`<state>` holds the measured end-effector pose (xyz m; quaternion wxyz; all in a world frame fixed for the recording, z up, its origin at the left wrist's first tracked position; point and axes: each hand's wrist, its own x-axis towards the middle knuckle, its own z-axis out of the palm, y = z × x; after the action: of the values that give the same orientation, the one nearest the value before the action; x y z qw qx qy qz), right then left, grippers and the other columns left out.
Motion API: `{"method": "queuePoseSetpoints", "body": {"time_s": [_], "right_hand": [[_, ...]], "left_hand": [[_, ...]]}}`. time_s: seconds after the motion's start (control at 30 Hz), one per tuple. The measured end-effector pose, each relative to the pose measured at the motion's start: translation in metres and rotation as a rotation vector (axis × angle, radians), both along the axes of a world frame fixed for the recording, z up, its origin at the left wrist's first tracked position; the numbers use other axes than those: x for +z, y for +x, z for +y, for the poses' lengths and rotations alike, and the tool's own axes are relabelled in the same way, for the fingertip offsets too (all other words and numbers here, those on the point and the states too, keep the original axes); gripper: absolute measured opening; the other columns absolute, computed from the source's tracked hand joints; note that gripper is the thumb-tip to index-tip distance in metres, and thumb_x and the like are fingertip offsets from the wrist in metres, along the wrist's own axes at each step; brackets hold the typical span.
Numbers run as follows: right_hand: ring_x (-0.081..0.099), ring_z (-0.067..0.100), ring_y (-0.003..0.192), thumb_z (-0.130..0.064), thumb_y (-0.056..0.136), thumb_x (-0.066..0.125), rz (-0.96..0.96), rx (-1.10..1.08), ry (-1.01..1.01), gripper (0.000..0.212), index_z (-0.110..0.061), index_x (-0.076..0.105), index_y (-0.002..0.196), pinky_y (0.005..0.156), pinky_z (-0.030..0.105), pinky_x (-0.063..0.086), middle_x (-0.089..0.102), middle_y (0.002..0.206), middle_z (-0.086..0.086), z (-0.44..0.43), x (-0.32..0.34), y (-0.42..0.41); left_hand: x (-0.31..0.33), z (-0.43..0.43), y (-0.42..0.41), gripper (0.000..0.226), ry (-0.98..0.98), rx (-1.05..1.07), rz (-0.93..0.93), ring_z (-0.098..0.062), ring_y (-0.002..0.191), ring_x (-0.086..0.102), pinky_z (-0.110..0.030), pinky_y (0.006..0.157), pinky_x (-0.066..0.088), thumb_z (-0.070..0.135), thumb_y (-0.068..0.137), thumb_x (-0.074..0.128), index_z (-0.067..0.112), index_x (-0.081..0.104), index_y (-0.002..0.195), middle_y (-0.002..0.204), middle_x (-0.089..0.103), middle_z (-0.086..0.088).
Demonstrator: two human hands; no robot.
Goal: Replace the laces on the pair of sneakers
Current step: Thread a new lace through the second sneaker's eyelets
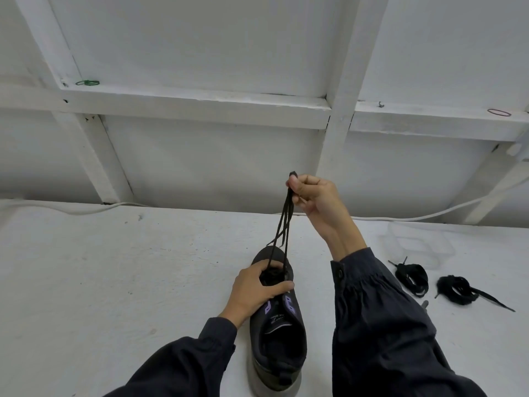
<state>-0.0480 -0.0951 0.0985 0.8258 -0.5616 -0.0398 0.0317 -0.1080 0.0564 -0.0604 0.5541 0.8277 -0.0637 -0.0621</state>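
A: Where is the sneaker (276,336)?

B: On the white counter (114,267), close to the person, toe pointing away and heel toward the camera. It is dark, with purple lace loops and a pale sole.

A: And the hands?

B: The left hand (252,290) grips the sneaker across the front of the upper, thumb and fingers curled round the part where the lace enters. The right hand (315,202) is raised above and beyond the toe, fingers curled. It pinches the lace (282,222) between thumb and forefinger, and a short end sticks up past the thumb.

A: How does the lace run?

B: Several black strands hang from the right hand straight down into the eyelets inside the left hand's grip. One loose tip dangles just above the toe.

A: Anything else on the counter?

B: To the right, well apart from the sneaker, a coiled black bundle (412,277) lies beside a second bundle (458,290). A clear box (418,245) sits just behind them. A white cable (429,216) runs along the back edge.

A: And the wall?

B: White, framed. Its ledge (200,106) carries a green band (87,82) at left and a red band (499,112) at right.
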Motion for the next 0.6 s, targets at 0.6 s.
{"method": "queuePoseSetpoints", "body": {"time_s": [0.6], "right_hand": [[0.052, 0.008, 0.057, -0.015, 0.080, 0.074, 0.003, -0.013, 0.107, 0.011, -0.008, 0.069, 0.087, 0.050, 0.015, 0.043, 0.066, 0.081, -0.002, 0.004, 0.008, 0.001]], "left_hand": [[0.020, -0.005, -0.009, 0.023, -0.309, -0.019, -0.068, -0.008, 0.102, 0.066, -0.028, 0.089, 0.051, 0.037, 0.073, 0.079, 0.030, 0.057, 0.073, 0.105, 0.072, 0.009]]}}
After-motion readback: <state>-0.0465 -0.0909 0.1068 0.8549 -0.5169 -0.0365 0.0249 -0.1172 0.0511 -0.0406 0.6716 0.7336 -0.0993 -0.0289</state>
